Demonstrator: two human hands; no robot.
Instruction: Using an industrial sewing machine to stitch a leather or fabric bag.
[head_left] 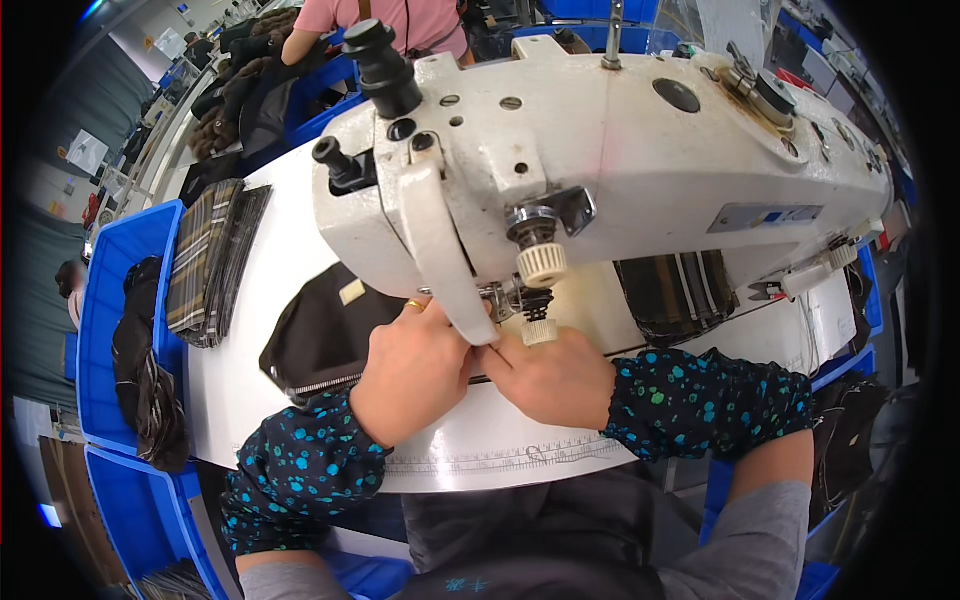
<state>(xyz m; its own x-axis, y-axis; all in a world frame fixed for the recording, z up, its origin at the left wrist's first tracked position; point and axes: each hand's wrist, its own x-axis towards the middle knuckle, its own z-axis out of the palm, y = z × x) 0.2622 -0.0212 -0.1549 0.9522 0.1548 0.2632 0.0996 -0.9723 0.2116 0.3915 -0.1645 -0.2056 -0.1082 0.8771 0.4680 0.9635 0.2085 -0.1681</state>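
A white industrial sewing machine (600,130) spans the table in front of me, its needle area partly hidden by its own white lever. Under its head lies a dark fabric piece (325,325) with a small cream tag (352,291) and what looks like a pale zip along its near edge. Fingers bent, my left hand (415,370) grips the fabric just left of the needle area. My right hand (555,375), closed, has its thumb and fingertips pressed to the same piece at the right. The two hands almost touch; their fingertips are partly hidden.
Folded plaid fabric pieces (215,260) are stacked at the table's left, and more plaid fabric (678,295) lies beneath the machine arm. Blue bins (100,330) with dark cloth flank the table. A measuring scale (470,463) runs along the near edge. Beyond stands a person in pink (435,25).
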